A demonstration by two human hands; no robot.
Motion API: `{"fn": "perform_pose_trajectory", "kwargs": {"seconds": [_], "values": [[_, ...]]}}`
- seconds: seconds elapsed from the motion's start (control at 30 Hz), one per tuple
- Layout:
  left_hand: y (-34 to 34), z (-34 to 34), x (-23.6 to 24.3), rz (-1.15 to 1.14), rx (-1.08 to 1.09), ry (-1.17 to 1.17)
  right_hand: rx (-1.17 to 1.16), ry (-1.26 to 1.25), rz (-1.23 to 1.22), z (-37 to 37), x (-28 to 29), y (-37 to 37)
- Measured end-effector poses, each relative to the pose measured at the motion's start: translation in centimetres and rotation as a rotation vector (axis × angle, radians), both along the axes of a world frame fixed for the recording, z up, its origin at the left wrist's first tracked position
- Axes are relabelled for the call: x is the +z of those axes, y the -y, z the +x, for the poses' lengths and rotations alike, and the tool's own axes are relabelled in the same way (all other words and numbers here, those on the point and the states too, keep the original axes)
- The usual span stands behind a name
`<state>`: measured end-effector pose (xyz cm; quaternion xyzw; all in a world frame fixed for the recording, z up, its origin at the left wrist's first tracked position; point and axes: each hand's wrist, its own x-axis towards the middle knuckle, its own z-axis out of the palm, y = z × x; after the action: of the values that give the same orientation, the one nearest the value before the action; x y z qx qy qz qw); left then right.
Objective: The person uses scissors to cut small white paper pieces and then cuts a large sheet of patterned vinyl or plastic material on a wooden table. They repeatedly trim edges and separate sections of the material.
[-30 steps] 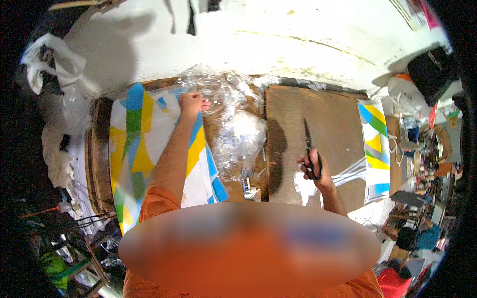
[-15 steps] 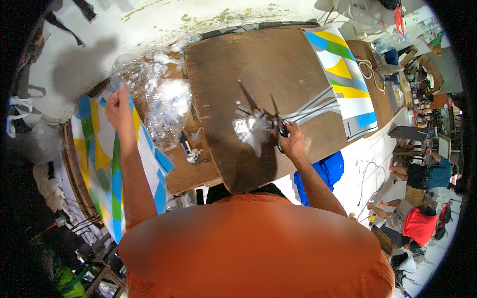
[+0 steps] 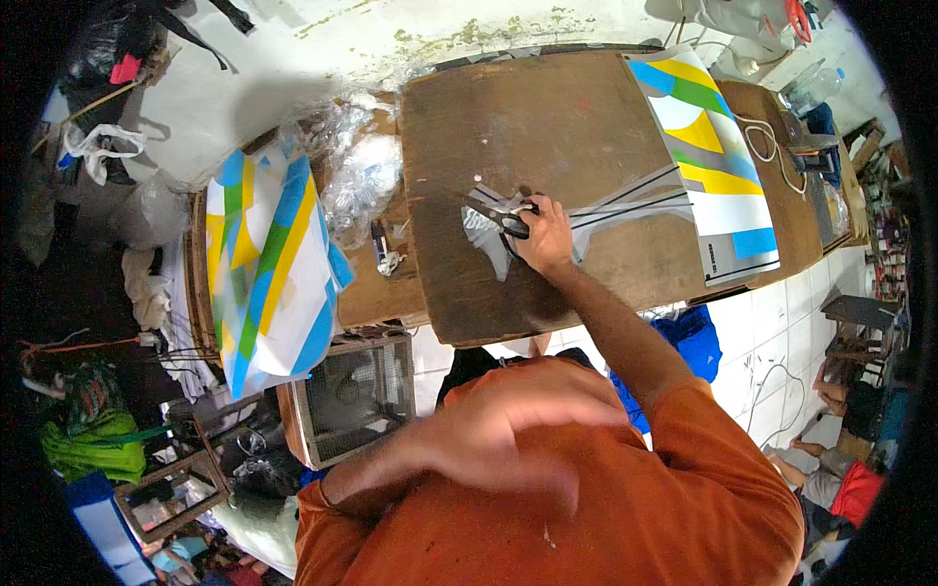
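Black-handled scissors (image 3: pixel 506 221) are in my right hand (image 3: pixel 549 234), low over the brown board on the table, with their blades pointing left. Under and beside them lie pale scraps (image 3: pixel 479 227) and clear strips with black lines (image 3: pixel 625 208). My left hand (image 3: pixel 508 430) is in front of my orange shirt, smeared by motion; its fingers look stretched apart, with nothing seen in them. A sheet patterned in blue, yellow, green and white (image 3: pixel 269 264) hangs over the table's left end. Another patterned sheet (image 3: pixel 703 146) lies flat on the right of the board (image 3: pixel 528 117).
Crumpled clear plastic (image 3: pixel 366 181) and a small cutter-like tool (image 3: pixel 382 244) lie left of the board. A mesh-fronted box (image 3: pixel 357 396) stands below the table. Blue cloth (image 3: pixel 692 342) is on the tiled floor at right. Other people sit at far right.
My left hand has left the hanging patterned sheet and swung back to my chest. My right hand has turned the scissors from pointing up to lying leftward, lower over the scraps.
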<state>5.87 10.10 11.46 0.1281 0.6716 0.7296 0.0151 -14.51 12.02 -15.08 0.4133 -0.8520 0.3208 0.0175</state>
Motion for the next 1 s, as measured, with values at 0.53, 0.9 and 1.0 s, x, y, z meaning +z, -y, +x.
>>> {"fn": "perform_pose_trajectory", "kwargs": {"seconds": [0.53, 0.9, 1.0], "values": [[13.5, -7.2, -26.4, -0.454, 1.006, 0.246, 0.176, 0.621, -0.227, -1.6, 1.3, -0.6], [15.0, -9.1, -15.8, 0.493, 0.901, 0.224, -0.127, 1.384, -0.532, -1.6, 11.5, -0.5], [14.1, -9.1, -13.8, 0.434, 0.954, 0.167, -0.079, 1.336, -0.503, -1.0, 14.1, -0.5]]}}
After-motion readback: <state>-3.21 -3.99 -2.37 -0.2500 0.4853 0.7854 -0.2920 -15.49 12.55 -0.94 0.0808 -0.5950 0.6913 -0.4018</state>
